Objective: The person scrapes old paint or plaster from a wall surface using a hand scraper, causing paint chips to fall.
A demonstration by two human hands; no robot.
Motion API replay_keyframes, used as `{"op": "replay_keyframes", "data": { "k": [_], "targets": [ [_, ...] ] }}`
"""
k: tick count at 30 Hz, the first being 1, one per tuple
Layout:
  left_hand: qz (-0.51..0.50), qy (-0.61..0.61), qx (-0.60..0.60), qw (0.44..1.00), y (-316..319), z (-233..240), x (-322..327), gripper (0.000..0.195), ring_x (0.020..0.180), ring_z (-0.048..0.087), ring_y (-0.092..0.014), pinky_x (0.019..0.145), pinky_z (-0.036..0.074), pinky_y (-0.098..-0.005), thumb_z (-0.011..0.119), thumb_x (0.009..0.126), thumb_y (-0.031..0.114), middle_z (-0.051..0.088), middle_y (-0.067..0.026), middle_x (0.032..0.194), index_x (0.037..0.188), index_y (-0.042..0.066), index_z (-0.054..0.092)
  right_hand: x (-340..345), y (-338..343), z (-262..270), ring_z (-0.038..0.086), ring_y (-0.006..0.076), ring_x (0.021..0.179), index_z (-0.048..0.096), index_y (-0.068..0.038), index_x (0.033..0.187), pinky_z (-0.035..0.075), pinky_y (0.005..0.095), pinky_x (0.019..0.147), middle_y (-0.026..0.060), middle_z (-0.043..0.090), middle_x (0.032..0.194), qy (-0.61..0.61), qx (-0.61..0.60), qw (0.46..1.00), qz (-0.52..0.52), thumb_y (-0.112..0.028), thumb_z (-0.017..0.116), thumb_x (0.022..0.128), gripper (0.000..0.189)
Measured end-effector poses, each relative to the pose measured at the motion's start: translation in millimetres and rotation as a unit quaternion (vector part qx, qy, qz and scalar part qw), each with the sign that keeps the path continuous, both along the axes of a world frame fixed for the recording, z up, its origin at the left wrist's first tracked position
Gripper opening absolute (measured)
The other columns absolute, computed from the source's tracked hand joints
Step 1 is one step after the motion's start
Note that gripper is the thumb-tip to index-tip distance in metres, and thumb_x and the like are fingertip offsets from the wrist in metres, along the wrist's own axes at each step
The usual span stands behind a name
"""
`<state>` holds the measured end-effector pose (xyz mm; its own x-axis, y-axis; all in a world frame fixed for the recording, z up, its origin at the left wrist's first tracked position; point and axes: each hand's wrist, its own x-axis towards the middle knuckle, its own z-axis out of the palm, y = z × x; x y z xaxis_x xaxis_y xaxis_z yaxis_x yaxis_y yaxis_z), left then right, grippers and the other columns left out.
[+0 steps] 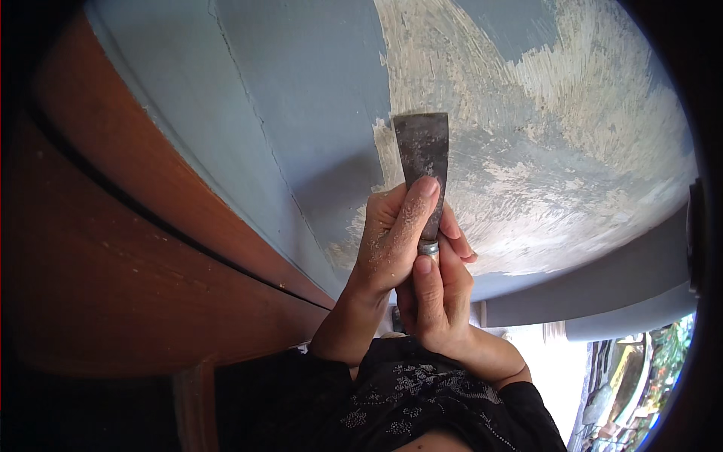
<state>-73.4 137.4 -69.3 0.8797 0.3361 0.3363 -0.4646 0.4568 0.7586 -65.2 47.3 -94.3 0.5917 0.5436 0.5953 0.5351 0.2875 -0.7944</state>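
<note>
A scraper with a flat, dark metal blade (422, 144) points away from me, its wide edge over the wall. My left hand (392, 237) clasps the blade's lower part, with the thumb pressed along its face. Pale dust and flakes cling to that thumb and wrist. Lower down, my right hand (443, 299) grips the handle just below the metal ferrule (428, 247); the fingers hide most of the handle. Behind the blade, the blue-grey painted wall (305, 96) has a large, rough, whitish scraped patch (553, 130). Whether the edge touches the wall, I cannot tell.
Brown woodwork (169, 271), apparently a door and its frame, stands close on my left. A thin crack (261, 120) runs down the wall beside it. At lower right are a grey ledge-like surface (599, 294) and a bright opening with plants (669, 361) outside.
</note>
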Motion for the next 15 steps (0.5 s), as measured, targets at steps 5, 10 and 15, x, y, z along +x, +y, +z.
{"op": "replay_keyframes", "data": {
  "k": [5, 10, 15],
  "targets": [
    [-0.034, -0.024, -0.006, 0.999, 5, 1, -2, 0.041, 0.050, 0.058, -0.018, 0.049, 0.050, -0.0298, 0.036, 0.091, 0.027, 0.054, -0.0095, 0.054, 0.064, 0.000, 0.051, 2, -2, 1, 0.054, 0.0189, 0.073, 0.029, 0.010, 0.122, 0.041, 0.0278, 0.067, 0.0168, 0.052, 0.089, -0.045, -0.015, 0.999, -0.010, -0.011, 0.039, 0.086, 0.044],
    [-0.017, -0.027, 0.002, 0.999, 3, -2, -2, 0.041, 0.050, 0.058, -0.017, 0.047, 0.049, -0.0289, 0.036, 0.092, 0.026, 0.054, -0.0095, 0.054, 0.064, 0.000, 0.051, 0, -8, 1, 0.050, 0.0269, 0.094, 0.028, 0.012, 0.123, 0.036, 0.0338, 0.083, 0.0221, 0.050, 0.101, -0.019, -0.048, 0.999, 0.011, -0.011, 0.039, 0.085, 0.045],
    [-0.024, -0.012, -0.003, 1.000, 6, 0, -3, 0.041, 0.050, 0.058, -0.018, 0.047, 0.049, -0.0283, 0.036, 0.092, 0.026, 0.054, -0.0093, 0.054, 0.064, 0.000, 0.051, -3, 0, 3, 0.049, 0.0296, 0.097, 0.030, 0.013, 0.120, 0.034, 0.0343, 0.087, 0.0227, 0.051, 0.103, 0.003, -0.023, 1.000, -0.002, -0.010, 0.038, 0.085, 0.042]
  ]
}}
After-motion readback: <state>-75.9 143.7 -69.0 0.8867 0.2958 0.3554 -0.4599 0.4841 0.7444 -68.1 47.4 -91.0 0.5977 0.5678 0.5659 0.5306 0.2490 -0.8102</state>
